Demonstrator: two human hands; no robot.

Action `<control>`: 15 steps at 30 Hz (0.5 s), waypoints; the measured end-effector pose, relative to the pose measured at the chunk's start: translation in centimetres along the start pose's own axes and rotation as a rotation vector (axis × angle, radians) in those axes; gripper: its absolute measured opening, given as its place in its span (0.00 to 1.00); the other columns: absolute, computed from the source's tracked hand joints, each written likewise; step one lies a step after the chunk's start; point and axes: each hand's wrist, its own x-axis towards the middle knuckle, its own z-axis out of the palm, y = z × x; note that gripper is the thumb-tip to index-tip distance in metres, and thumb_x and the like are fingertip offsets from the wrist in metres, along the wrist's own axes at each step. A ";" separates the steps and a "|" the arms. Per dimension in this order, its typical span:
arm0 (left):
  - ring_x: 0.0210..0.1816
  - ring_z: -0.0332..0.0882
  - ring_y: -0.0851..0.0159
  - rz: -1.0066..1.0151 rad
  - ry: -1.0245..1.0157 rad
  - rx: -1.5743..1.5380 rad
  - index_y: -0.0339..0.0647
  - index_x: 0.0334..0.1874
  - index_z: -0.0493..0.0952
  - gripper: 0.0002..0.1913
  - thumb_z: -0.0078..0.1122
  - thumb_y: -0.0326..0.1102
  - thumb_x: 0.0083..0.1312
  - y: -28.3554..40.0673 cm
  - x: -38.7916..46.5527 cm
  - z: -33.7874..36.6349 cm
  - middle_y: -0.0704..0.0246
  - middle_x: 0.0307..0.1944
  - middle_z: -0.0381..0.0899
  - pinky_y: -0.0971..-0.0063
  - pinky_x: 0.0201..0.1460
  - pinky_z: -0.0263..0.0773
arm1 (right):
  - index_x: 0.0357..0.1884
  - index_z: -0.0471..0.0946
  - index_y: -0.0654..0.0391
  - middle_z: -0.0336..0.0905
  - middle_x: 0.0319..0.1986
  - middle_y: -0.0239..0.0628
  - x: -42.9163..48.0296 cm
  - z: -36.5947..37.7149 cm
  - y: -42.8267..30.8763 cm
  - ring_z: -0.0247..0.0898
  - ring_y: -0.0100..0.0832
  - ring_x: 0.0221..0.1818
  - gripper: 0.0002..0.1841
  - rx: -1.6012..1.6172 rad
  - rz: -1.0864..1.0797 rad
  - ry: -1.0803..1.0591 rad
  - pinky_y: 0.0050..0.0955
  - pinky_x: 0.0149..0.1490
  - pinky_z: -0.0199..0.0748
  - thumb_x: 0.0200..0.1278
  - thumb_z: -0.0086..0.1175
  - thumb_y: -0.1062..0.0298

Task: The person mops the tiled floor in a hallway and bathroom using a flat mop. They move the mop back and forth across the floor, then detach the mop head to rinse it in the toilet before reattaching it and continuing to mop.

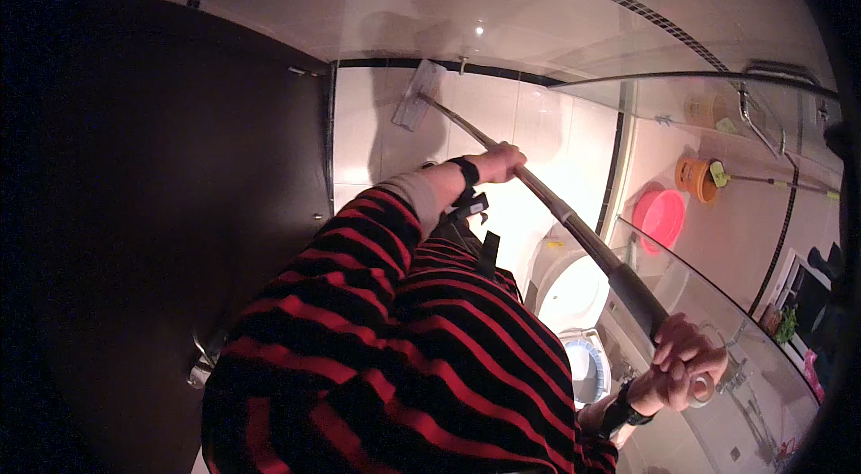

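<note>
A flat mop with a grey rectangular head (418, 96) lies against the pale tiled floor (481, 107), near the dark edging under the wall. Its long metal handle (551, 199) runs diagonally toward me on the right. Partway down the handle, my left hand (501, 163) is wrapped around the thin pole. My right hand (689, 356) grips the far end, just past the dark thick grip section (638, 299). Black bands circle both wrists. Dark straps hang in front of my striped top.
On the left stands a dark door panel (202, 138). Glass panels (706, 265) border the right side, with a pink basin (659, 220), an orange bucket (695, 179) and a green-headed brush (720, 175) beyond. A white ceramic bowl (572, 292) and a blue-rimmed white vessel (585, 370) stand close to my right.
</note>
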 end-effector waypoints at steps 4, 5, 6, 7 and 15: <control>0.32 0.77 0.46 0.104 -0.140 -0.083 0.41 0.20 0.75 0.04 0.59 0.31 0.50 4.8 5.2 3.7 0.56 0.23 0.77 0.56 0.38 0.72 | 0.25 0.61 0.52 0.63 0.12 0.31 -2.7 -1.8 -2.9 0.61 0.27 0.14 0.10 -0.182 0.014 0.164 0.31 0.26 0.59 0.48 0.49 0.79; 0.32 0.78 0.46 0.129 -0.190 -0.123 0.41 0.20 0.75 0.04 0.59 0.31 0.50 6.1 6.7 4.5 0.57 0.24 0.78 0.58 0.39 0.73 | 0.23 0.60 0.52 0.62 0.12 0.30 -3.1 -2.2 -3.2 0.60 0.26 0.14 0.10 -0.187 0.008 0.193 0.31 0.26 0.59 0.46 0.49 0.79; 0.34 0.78 0.48 -0.103 -0.362 -0.185 0.40 0.23 0.77 0.03 0.60 0.30 0.50 8.1 8.3 5.2 0.57 0.27 0.80 0.61 0.41 0.73 | 0.23 0.60 0.52 0.61 0.12 0.30 -3.5 -2.3 -3.5 0.59 0.26 0.14 0.10 -0.230 0.007 0.232 0.31 0.26 0.59 0.46 0.48 0.80; 0.36 0.79 0.50 -0.044 -0.355 -0.236 0.40 0.26 0.78 0.04 0.61 0.31 0.51 9.0 9.0 5.2 0.56 0.28 0.81 0.63 0.42 0.74 | 0.23 0.60 0.52 0.61 0.12 0.30 -3.7 -2.6 -3.7 0.58 0.26 0.14 0.10 -0.255 -0.005 0.271 0.31 0.26 0.58 0.45 0.47 0.80; 0.31 0.77 0.51 0.070 -0.212 -0.158 0.41 0.23 0.75 0.07 0.62 0.35 0.53 13.5 6.0 0.4 0.58 0.24 0.77 0.60 0.36 0.72 | 0.20 0.61 0.52 0.61 0.08 0.29 -3.2 -4.0 -7.3 0.55 0.22 0.10 0.09 -0.194 -0.162 0.265 0.23 0.20 0.55 0.40 0.48 0.78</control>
